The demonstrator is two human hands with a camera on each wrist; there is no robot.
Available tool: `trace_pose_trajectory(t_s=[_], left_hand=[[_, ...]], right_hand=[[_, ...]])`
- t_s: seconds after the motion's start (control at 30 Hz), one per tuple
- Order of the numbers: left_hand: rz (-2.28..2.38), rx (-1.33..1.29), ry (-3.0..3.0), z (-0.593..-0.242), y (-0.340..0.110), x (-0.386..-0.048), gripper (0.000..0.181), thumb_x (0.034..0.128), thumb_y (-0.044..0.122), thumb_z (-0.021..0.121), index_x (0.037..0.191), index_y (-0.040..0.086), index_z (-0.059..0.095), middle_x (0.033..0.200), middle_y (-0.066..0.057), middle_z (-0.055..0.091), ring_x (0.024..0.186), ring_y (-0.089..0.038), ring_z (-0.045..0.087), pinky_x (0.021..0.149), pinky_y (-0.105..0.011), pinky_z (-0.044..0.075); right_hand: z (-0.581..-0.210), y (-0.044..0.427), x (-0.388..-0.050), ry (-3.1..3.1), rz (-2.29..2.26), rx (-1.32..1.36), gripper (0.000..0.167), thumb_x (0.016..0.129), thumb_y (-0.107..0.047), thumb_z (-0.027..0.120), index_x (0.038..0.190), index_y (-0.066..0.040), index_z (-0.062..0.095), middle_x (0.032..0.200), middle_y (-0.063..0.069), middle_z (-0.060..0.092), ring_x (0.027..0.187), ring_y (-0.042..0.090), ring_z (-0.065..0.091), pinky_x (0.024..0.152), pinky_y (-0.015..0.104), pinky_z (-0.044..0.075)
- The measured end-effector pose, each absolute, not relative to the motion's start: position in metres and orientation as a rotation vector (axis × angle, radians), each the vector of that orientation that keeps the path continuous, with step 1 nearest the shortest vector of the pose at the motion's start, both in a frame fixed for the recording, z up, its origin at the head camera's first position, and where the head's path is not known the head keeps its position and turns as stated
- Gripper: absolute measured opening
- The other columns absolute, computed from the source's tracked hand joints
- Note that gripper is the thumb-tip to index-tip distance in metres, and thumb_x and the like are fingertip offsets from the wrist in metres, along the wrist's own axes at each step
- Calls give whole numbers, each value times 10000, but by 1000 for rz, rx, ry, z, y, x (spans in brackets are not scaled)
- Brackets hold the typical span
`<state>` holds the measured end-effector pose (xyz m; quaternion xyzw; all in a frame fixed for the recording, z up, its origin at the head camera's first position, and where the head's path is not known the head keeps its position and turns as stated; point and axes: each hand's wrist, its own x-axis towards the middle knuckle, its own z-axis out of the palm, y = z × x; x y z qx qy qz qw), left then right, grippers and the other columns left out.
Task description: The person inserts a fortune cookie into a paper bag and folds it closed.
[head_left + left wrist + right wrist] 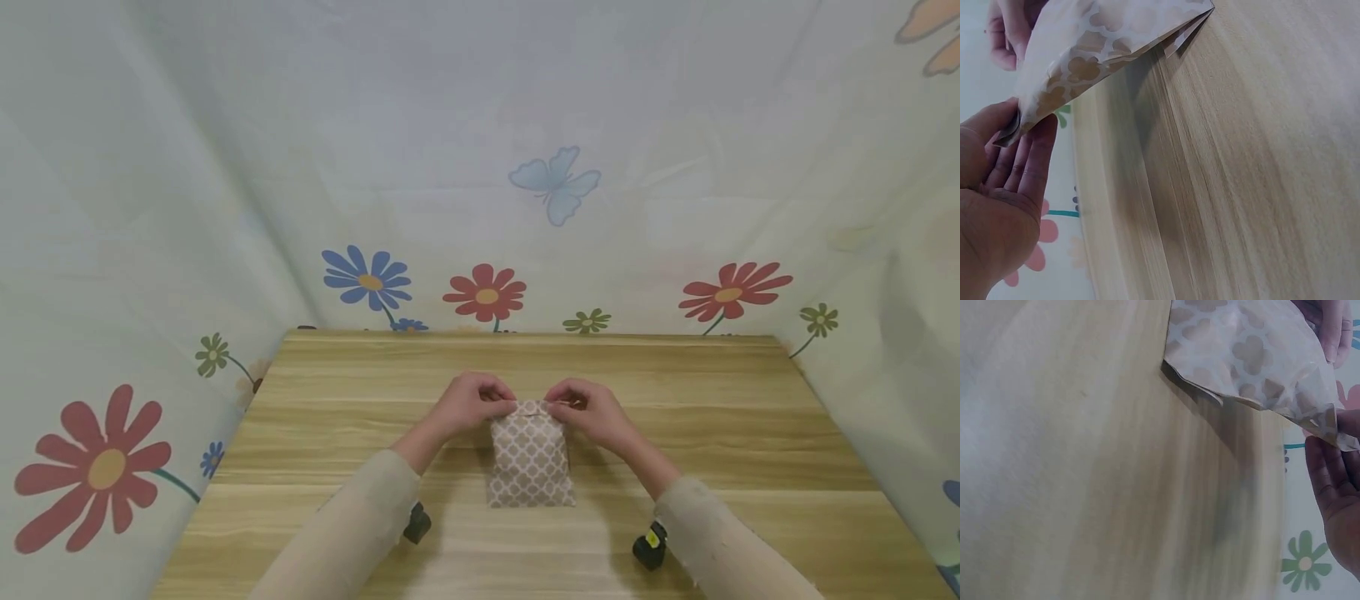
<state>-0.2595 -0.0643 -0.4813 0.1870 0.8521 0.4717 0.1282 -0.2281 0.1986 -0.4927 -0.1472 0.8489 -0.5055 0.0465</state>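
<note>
A tan paper bag (529, 458) with a white lattice pattern stands on the wooden table, its top edge folded over toward me. At the bag's upper left corner my left hand (474, 402) pinches the fold between thumb and fingers. My right hand (592, 410) pinches the opposite top corner the same way. The left wrist view shows the paper bag (1110, 44) slanting up from the table into the left hand (1004, 194). In the right wrist view, the right hand (1341, 487) grips the creased corner of the bag. What the bag contains is hidden.
The wooden table (315, 417) extends around the bag on all sides. White curtains (420, 167) printed with flowers and butterflies hang behind and beside it. A small black wrist device (417, 523) sits under the left sleeve, and another black device (649, 548) under the right.
</note>
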Motion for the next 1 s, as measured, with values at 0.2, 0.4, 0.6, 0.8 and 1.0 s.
trace_pose_trajectory(t_s=[0.2, 0.4, 0.6, 0.8, 1.0], left_hand=[[1388, 576, 2494, -480, -63, -258, 46, 967, 185, 813, 966, 139, 810, 888, 54, 745, 825, -132, 657, 775, -293, 562], [1380, 581, 2517, -482, -61, -258, 43, 986, 180, 790, 954, 151, 799, 893, 59, 741, 836, -127, 661, 770, -277, 564], [1379, 594, 2536, -481, -60, -255, 44, 990, 158, 781, 947, 153, 789, 890, 58, 729, 837, -134, 644, 762, -278, 548], [1370, 638, 2559, -481, -59, -254, 63, 987, 140, 778, 929, 164, 786, 891, 70, 730, 847, -123, 652, 777, -292, 556], [1326, 654, 2549, -483, -66, -258, 39, 978, 189, 799, 964, 153, 802, 889, 71, 737, 821, -124, 649, 750, -286, 565]], right_hand=[[-479, 187, -237, 2657, -1313, -651, 112, 1005, -181, 763, 1109, -145, 785, 1090, -11, 772, 1047, 176, 711, 903, 377, 606], [-473, 178, -242, 2719, -1199, -804, 85, 1002, -176, 763, 1036, -99, 776, 1007, -15, 767, 952, 145, 707, 866, 345, 591], [-476, 176, -241, 2735, -1205, -806, 67, 992, -151, 771, 1007, -86, 770, 987, -17, 764, 938, 136, 706, 869, 342, 593], [-475, 173, -240, 2728, -1198, -820, 45, 978, -110, 779, 1004, -79, 759, 981, -3, 760, 936, 143, 708, 869, 349, 606], [-474, 173, -239, 2739, -1154, -826, 36, 984, -98, 766, 1003, -68, 762, 979, -4, 755, 932, 138, 702, 876, 343, 603]])
